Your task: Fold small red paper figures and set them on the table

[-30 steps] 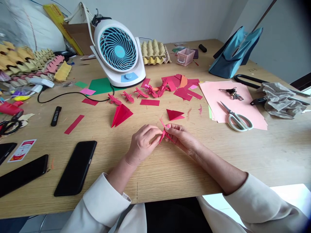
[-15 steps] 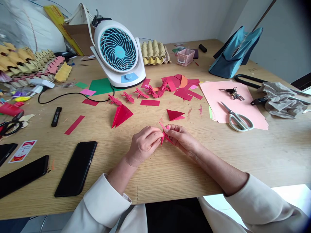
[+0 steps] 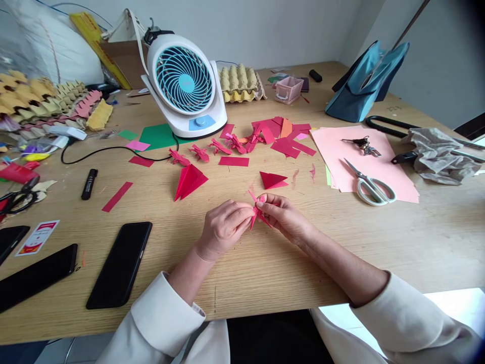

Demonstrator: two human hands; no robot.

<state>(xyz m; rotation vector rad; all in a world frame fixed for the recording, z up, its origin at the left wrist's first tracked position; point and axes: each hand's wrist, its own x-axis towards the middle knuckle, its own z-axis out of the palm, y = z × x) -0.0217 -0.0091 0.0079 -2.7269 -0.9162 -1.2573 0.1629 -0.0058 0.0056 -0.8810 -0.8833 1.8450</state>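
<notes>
Between my two hands, just above the table, is a small red folded paper figure (image 3: 256,213) with thin pointed ends sticking out. My left hand (image 3: 224,222) pinches its left side, fingers curled together. With thumb and fingers closed, my right hand (image 3: 282,215) grips it from the right. My fingers hide part of the folds. Beyond the hands lie a larger red folded paper piece (image 3: 189,182) on the left and a smaller folded red triangle (image 3: 273,180) on the right. Several small folded red figures (image 3: 217,146) stand in a row farther back.
A white fan (image 3: 185,83) stands behind the figures, near loose red paper pieces (image 3: 288,144). Scissors (image 3: 373,189) and keys (image 3: 364,145) rest on pink paper sheets (image 3: 337,156) at the right. A black phone (image 3: 120,265) and a marker (image 3: 89,184) lie at the left.
Almost nothing differs. Both hands keep hold of the folded paper figure in the same place, and the view has shifted very slightly.
</notes>
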